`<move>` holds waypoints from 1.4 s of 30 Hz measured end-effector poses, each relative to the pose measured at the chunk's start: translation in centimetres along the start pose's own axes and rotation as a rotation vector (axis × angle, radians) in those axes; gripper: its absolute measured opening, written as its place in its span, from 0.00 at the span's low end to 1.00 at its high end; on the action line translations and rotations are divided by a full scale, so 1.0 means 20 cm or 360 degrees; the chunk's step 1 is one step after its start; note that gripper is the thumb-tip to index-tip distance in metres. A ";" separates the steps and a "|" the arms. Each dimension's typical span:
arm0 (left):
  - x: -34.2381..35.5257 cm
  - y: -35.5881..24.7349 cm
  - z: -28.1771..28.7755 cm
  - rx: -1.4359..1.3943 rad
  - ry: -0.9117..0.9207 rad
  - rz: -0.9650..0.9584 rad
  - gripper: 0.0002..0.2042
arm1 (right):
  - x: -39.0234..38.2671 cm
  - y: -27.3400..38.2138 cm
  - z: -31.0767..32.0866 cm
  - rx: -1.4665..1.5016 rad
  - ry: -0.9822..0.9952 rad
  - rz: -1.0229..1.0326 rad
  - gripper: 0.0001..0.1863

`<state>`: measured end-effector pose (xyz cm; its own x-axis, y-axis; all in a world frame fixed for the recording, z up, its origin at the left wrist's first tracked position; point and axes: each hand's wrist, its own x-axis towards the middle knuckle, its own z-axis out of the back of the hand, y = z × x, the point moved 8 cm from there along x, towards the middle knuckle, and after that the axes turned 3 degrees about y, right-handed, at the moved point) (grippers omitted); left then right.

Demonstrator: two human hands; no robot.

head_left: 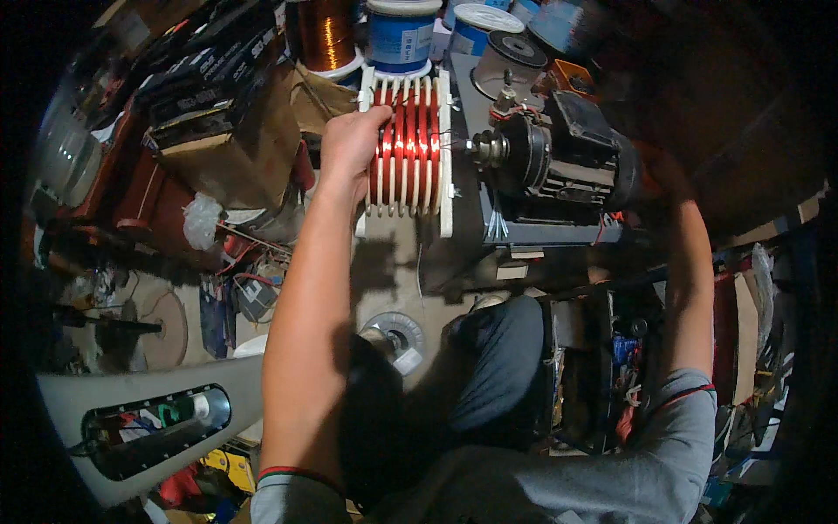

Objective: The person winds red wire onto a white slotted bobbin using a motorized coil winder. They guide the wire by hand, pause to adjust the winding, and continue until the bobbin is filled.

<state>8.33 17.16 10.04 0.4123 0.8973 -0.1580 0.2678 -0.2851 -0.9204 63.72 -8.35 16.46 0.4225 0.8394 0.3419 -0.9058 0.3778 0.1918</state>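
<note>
A coil former (443,175) stands upright in front of me, its pale ribs parting several bands of shiny red copper wire (410,144). My left hand (347,147) is closed on its left side, with the thumb lying over the ribs. Just right of the former is a dark electric motor (572,157), its shaft with a threaded end (484,147) pointing toward the former. At the motor's far right end, my right hand (665,175) sinks into shadow. Its fingers are hidden, so I cannot tell whether it touches the motor.
Behind the former stand a spool of copper wire (325,35), a blue-and-white tub (401,39) and a clear spool (511,63). Cardboard boxes (223,162) crowd the left. A grey panel with a slot (236,375) lies lower left. A round metal disc (397,336) rests on the floor.
</note>
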 end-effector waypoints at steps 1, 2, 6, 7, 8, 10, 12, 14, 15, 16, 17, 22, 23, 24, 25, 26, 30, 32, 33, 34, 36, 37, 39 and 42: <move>-0.02 -0.01 -0.01 -0.0003 -0.0013 0.0014 0.11 | 0.01 0.00 0.00 0.0003 -0.0001 0.0000 0.24; -0.06 -0.03 -0.03 -0.0010 -0.0043 -0.0007 0.12 | 0.01 0.01 0.00 0.0002 0.0008 -0.0005 0.25; -0.04 -0.10 -0.03 0.0887 -0.0031 -0.0265 0.17 | -0.01 0.15 -0.14 -0.0043 0.0182 -0.0047 0.22; -0.05 -0.10 0.00 0.0782 -0.0040 -0.0369 0.20 | 0.02 0.20 -0.22 -0.0041 0.0230 -0.0049 0.21; -0.03 -0.09 0.04 0.0854 -0.0135 -0.0458 0.21 | 0.02 0.16 -0.20 -0.0090 0.0266 -0.0088 0.20; -0.05 -0.11 -0.07 0.1042 -0.0141 -0.0489 0.22 | -0.03 -0.18 -0.06 -0.0479 0.0142 -0.0072 0.19; -0.05 -0.09 -0.07 0.0846 -0.0085 -0.0553 0.22 | -0.03 -0.30 0.01 -0.0758 -0.0060 -0.0046 0.18; -0.05 -0.12 -0.02 0.1019 -0.0174 -0.0569 0.22 | 0.01 -0.17 -0.01 -0.0690 -0.0196 -0.0221 0.17; -0.05 -0.13 0.00 0.1050 -0.0157 -0.0584 0.22 | 0.00 -0.13 0.02 -0.0555 -0.0237 -0.0146 0.18; -0.04 -0.13 0.00 0.1079 -0.0138 -0.0595 0.23 | -0.02 -0.11 0.05 -0.0424 -0.0273 -0.0070 0.19; -0.03 -0.13 0.01 0.1106 -0.0117 -0.0606 0.23 | -0.03 -0.09 0.09 -0.0296 -0.0308 0.0006 0.19; 0.12 0.01 -0.01 0.0934 -0.0015 -0.0451 0.24 | -0.18 -0.14 0.29 0.0209 -0.0392 -0.0414 0.19; 0.14 0.03 0.00 0.0859 -0.0026 -0.0417 0.24 | -0.22 -0.04 0.31 0.0446 -0.0383 -0.0460 0.17; 0.07 -0.03 -0.05 0.0980 -0.0052 -0.0360 0.24 | -0.29 0.06 0.33 0.0668 -0.0385 -0.0529 0.16; 0.05 -0.07 0.01 0.0934 -0.0050 -0.0459 0.24 | -0.29 0.41 0.29 0.0917 -0.0289 -0.0526 0.15; 0.05 -0.10 0.04 0.0875 -0.0015 -0.0537 0.24 | -0.35 0.70 0.34 0.1131 -0.0187 -0.0555 0.13; -0.02 -0.10 -0.01 0.1332 0.0029 -0.0681 0.32 | -0.67 1.26 0.33 0.1649 0.0134 -0.0611 0.15; 0.01 -0.08 0.03 0.1317 0.0133 -0.0750 0.32 | -0.71 1.49 0.33 0.1545 0.0264 -0.0307 0.14; 0.07 -0.06 0.12 0.1237 0.0026 -0.0815 0.32 | -0.72 1.64 0.34 0.1527 0.0289 -0.0143 0.13; 0.10 -0.05 0.17 0.1152 -0.0065 -0.0892 0.33 | -0.73 1.80 0.33 0.1503 0.0293 0.0017 0.13; 0.02 -0.08 0.13 0.1244 -0.0104 -0.1010 0.31 | -0.72 2.00 0.27 0.1487 0.0228 0.0273 0.11; -0.03 -0.09 0.10 0.0949 0.0022 -0.1049 0.28 | -0.72 2.07 0.23 0.1470 0.0219 0.0310 0.10; -0.09 -0.08 0.09 0.0757 0.0119 -0.0857 0.18 | -0.67 2.13 0.11 0.1541 0.0229 0.0213 0.10; -0.10 -0.08 0.06 0.0554 0.0348 -0.0700 0.10 | -0.59 2.20 0.00 0.1795 0.0119 0.0313 0.10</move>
<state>6.02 16.35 11.45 0.5069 0.8053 0.3076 0.1683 0.2575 -0.9515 18.89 -1.69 20.80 0.2398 0.8804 0.4091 -0.3958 -0.2961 0.8693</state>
